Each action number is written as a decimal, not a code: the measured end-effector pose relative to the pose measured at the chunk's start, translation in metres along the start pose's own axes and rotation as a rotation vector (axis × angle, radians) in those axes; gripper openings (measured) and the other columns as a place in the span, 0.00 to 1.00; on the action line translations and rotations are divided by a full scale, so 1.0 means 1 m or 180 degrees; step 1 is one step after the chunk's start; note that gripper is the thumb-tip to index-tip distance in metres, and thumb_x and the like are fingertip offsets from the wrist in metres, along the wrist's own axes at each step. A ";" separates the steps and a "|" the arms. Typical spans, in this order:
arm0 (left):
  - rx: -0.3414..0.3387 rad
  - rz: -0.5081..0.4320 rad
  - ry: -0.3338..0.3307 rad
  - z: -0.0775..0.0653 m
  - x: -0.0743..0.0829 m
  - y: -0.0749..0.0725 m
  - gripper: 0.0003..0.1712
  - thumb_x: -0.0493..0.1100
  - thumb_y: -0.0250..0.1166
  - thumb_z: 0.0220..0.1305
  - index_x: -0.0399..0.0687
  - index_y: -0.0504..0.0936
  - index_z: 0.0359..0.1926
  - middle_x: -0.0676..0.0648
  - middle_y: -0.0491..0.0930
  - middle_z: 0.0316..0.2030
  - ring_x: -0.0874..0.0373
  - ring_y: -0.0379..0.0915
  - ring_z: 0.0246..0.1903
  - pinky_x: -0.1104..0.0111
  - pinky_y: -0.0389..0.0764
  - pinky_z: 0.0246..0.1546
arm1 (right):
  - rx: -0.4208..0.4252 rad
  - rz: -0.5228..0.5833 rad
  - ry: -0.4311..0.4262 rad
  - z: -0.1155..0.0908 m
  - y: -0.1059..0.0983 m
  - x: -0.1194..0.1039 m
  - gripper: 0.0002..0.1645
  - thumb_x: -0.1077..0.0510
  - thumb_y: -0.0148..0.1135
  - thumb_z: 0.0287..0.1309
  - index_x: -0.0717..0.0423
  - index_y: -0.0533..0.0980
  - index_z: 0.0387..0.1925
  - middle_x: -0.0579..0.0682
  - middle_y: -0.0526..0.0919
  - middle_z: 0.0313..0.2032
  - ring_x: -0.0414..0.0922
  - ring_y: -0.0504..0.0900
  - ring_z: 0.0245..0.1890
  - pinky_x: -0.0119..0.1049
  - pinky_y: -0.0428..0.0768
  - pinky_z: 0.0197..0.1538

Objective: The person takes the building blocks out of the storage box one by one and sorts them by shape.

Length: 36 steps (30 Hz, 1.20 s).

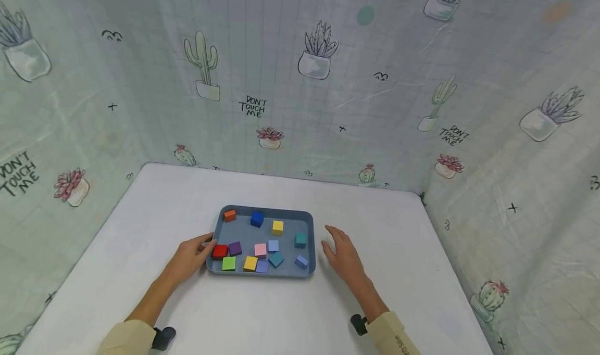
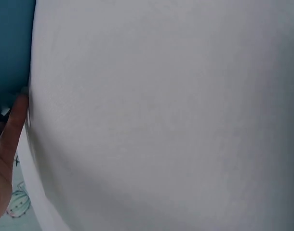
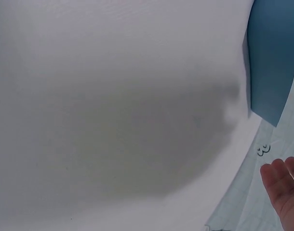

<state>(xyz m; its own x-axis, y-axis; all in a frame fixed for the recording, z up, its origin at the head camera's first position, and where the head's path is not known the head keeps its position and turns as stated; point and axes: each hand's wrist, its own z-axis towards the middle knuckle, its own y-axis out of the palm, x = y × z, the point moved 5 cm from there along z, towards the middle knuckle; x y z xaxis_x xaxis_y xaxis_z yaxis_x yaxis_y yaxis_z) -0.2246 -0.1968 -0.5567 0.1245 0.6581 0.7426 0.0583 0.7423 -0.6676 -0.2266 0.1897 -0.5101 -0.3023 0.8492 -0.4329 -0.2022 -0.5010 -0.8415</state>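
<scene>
A blue-grey rectangular tray (image 1: 262,276) lies on the white table with several coloured blocks in it. At its left rim is my left hand (image 1: 187,258), thumb and forefinger close together, pinching the edge beside the red block (image 1: 220,251). In the left wrist view one long finger (image 2: 13,127) runs up to the blue tray wall (image 2: 12,48). My right hand (image 1: 344,256) hovers off the tray's right side, thumb apart from the forefinger and nothing in its grasp. Its fingertips (image 3: 278,168) appear below the tray wall (image 3: 272,57) in the right wrist view.
Orange (image 1: 229,215), dark blue (image 1: 257,219) and yellow (image 1: 277,227) blocks sit along the tray's back half. A lime green block (image 1: 228,263) is at the front left, a teal one (image 1: 301,240) at the right. A cactus-print cloth (image 1: 281,84) hangs around the table (image 1: 375,219).
</scene>
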 end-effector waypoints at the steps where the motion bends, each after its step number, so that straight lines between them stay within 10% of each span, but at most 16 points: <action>1: -0.0032 0.0017 -0.0007 0.000 -0.001 0.001 0.28 0.46 0.56 0.69 0.29 0.69 0.61 0.35 0.79 0.47 0.57 0.73 0.29 0.72 0.77 0.24 | -0.0020 0.0004 -0.0002 -0.001 0.001 0.000 0.26 0.54 0.58 0.63 0.55 0.69 0.62 0.54 0.73 0.58 0.50 0.71 0.59 0.44 0.71 0.59; 25: 0.0320 -0.0004 -0.0040 0.004 0.002 0.006 0.25 0.42 0.53 0.69 0.27 0.69 0.60 0.31 0.77 0.48 0.45 0.78 0.41 0.53 0.79 0.42 | -0.0112 0.0128 -0.0139 0.004 0.011 -0.002 0.26 0.55 0.56 0.64 0.56 0.69 0.62 0.54 0.73 0.58 0.49 0.73 0.56 0.43 0.73 0.56; 36: 0.0013 -0.0069 -0.0209 0.008 0.004 0.005 0.27 0.41 0.54 0.69 0.28 0.65 0.63 0.30 0.75 0.51 0.41 0.75 0.48 0.51 0.75 0.49 | -0.0137 0.0153 -0.0070 0.006 0.013 -0.004 0.26 0.56 0.58 0.63 0.57 0.70 0.61 0.54 0.77 0.54 0.47 0.77 0.50 0.41 0.77 0.50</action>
<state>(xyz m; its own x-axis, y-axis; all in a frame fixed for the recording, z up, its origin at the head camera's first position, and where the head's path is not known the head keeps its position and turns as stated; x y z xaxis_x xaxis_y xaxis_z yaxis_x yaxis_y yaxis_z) -0.2321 -0.1897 -0.5566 0.0581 0.6486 0.7589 0.0563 0.7568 -0.6512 -0.2336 0.1785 -0.5172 -0.3313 0.8202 -0.4663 -0.1470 -0.5331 -0.8332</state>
